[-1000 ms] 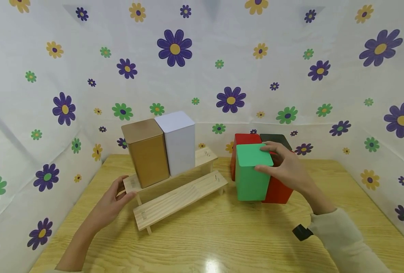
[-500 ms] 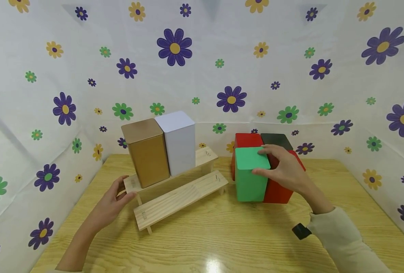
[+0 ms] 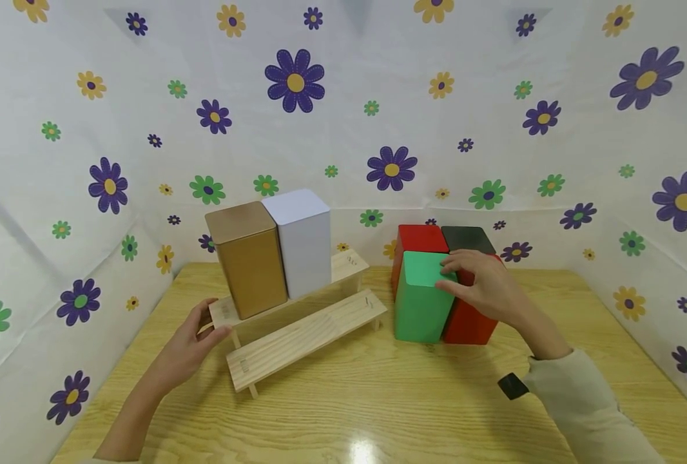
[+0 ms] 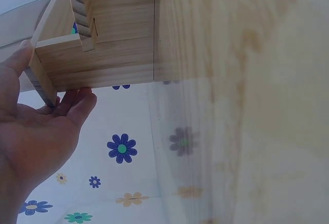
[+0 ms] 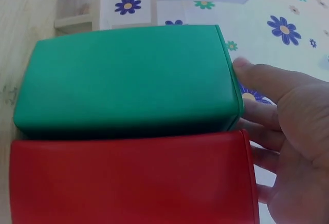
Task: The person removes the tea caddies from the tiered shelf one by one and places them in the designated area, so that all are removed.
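Observation:
My left hand [image 3: 183,351] grips the left end of a two-tier wooden shelf [image 3: 305,338], thumb on top and fingers beneath, as the left wrist view [image 4: 43,131] also shows. On its upper tier stand a gold tin [image 3: 251,270] and a white tin [image 3: 305,251], side by side. At the right, my right hand [image 3: 485,283] holds a green tin [image 3: 425,309] by its upper end. In the right wrist view the thumb touches its top edge, while the other fingers are partly hidden behind it. A red tin [image 5: 128,180] stands alongside the green one.
Behind the green tin stand another red tin [image 3: 419,238] and a dark green tin [image 3: 468,240]. All rest on a wooden table [image 3: 320,419]. A flower-print sheet [image 3: 343,154] encloses the back and sides. A black square [image 3: 513,386] hangs by the right cuff.
The green tin's top has come slightly lower and its base has shifted a little left, my right hand lowering with it. My left hand and the shelf stay put.

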Motion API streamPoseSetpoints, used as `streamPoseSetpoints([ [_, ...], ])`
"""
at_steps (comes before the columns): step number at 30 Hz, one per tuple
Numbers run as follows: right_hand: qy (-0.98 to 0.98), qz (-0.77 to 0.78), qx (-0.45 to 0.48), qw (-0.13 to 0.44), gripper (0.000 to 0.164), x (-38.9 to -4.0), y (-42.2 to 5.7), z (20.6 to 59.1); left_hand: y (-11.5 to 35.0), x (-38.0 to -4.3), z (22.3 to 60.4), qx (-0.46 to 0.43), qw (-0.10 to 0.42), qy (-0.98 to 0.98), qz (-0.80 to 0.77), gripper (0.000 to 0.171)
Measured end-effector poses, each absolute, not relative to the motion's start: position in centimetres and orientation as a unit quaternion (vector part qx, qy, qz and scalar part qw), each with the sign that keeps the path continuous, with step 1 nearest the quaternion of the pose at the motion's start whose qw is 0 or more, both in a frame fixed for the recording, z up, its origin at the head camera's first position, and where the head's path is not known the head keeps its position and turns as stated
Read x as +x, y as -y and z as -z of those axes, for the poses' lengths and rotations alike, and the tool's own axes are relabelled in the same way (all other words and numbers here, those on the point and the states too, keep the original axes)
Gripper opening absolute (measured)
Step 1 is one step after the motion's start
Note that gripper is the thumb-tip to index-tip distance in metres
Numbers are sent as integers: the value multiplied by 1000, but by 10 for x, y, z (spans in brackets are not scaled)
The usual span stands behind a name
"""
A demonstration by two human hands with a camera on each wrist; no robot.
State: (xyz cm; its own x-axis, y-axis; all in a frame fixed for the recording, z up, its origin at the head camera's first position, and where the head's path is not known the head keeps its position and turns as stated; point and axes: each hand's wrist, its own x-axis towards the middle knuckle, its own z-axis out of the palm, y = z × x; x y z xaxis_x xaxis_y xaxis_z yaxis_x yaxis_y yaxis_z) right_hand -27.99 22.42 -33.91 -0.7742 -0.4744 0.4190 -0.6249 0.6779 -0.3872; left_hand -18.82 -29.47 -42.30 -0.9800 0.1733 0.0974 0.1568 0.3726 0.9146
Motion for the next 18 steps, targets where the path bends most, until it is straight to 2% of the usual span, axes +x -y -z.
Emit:
streamPoseSetpoints([
  [18, 899, -258, 337, 107, 29, -281, -236, 334, 295, -189, 424, 98, 8, -831, -547, 71],
])
